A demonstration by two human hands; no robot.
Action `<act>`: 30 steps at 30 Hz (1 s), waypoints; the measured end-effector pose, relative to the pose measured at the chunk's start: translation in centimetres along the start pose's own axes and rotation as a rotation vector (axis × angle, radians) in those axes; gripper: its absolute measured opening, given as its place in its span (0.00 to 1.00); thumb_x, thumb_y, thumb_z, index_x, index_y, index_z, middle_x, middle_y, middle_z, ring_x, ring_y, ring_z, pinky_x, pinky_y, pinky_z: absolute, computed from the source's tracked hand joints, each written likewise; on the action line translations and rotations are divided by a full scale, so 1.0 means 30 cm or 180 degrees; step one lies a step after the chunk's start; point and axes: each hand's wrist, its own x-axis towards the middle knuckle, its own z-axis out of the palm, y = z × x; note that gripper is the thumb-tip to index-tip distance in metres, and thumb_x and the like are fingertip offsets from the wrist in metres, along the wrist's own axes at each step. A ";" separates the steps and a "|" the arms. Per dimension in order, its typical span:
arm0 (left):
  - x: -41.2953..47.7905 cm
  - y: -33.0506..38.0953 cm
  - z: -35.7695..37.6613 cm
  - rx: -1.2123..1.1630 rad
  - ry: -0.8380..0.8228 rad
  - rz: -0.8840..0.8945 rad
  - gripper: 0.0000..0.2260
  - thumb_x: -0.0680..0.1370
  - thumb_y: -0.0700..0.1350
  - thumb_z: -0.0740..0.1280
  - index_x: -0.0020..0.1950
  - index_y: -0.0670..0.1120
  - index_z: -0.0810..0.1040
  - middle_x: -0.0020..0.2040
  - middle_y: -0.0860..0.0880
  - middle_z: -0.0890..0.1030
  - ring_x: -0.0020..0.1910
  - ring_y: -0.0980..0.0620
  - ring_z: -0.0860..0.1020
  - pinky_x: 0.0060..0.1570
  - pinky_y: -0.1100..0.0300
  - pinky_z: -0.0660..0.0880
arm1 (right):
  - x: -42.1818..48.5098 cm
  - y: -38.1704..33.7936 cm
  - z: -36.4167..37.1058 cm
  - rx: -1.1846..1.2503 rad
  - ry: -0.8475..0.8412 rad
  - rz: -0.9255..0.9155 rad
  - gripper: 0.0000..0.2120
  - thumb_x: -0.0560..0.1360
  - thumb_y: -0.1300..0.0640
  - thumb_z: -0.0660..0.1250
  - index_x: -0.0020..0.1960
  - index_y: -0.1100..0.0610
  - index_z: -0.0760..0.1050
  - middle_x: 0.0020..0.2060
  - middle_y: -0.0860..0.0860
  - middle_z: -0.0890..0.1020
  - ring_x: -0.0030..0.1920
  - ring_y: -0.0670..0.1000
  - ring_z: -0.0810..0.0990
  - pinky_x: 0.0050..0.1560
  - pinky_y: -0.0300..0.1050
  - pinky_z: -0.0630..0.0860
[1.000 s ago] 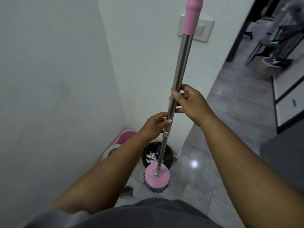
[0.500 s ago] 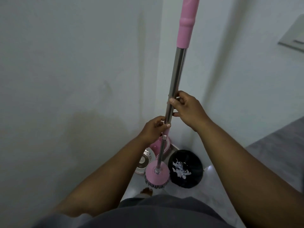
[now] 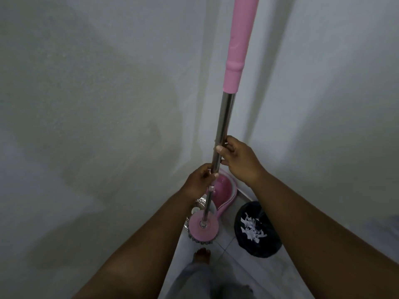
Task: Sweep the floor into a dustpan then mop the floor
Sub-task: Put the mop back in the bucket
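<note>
The mop point(image 3: 224, 119) stood almost upright in the middle of the view, in a corner between two pale walls. Its steel pole ran up from low near the floor to the top edge, leaning slightly to the right as it rose. The upper part of the pole was covered by a pink sleeve point(image 3: 239, 39). At the bottom sat the round pink mop head point(image 3: 203, 230) with a grey fringe showing under its near rim. Whether the head rested on the floor or hung just above it could not be told.

Both hands held the steel part of the pole. The left hand point(image 3: 199, 181) gripped it lower down, fingers curled round it just above a small pink collar on the pole. The right hand point(image 3: 240, 161) gripped it just above the left, thumb across the near side of the pole and fingers wrapped behind. The two hands were close together but apart.

Just behind the mop head, against the left wall point(image 3: 86, 104), lay a pink bucket point(image 3: 225, 190) with a perforated metal basket point(image 3: 197, 203) in its near end; the mop head overlapped the basket in view. To the right of the bucket, near the corner, stood a black bin point(image 3: 259, 247) holding white paper scraps point(image 3: 252, 230).

The floor point(image 3: 237, 272) was pale grey tile. A bare foot point(image 3: 201, 256) stood on it just nearer than the mop head, with a grey trouser leg point(image 3: 194, 279) above it at the bottom of the view.
</note>
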 end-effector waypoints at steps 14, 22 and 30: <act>0.279 -0.124 0.014 0.0026 0.0058 -0.0338 0.11 0.82 0.45 0.64 0.64 0.51 0.76 0.48 0.47 0.78 0.42 0.54 0.78 0.38 0.65 0.78 | 0.232 0.165 0.046 -0.0067 0.0191 0.0321 0.10 0.81 0.52 0.62 0.59 0.54 0.75 0.48 0.52 0.83 0.50 0.51 0.82 0.56 0.52 0.79; 0.383 -0.116 0.034 0.0332 0.0023 -0.0440 0.14 0.83 0.49 0.62 0.68 0.55 0.73 0.48 0.50 0.78 0.48 0.46 0.77 0.53 0.49 0.77 | 0.327 0.222 0.010 -0.0108 0.0289 0.0445 0.08 0.81 0.51 0.62 0.56 0.53 0.75 0.47 0.50 0.82 0.49 0.51 0.82 0.55 0.53 0.80; 0.372 -0.111 0.046 0.0629 0.0139 -0.0452 0.15 0.83 0.53 0.59 0.70 0.56 0.72 0.55 0.47 0.80 0.51 0.47 0.79 0.54 0.47 0.78 | 0.310 0.230 0.013 -0.0314 0.0262 0.0481 0.14 0.80 0.50 0.64 0.65 0.52 0.74 0.56 0.51 0.82 0.56 0.51 0.81 0.51 0.34 0.73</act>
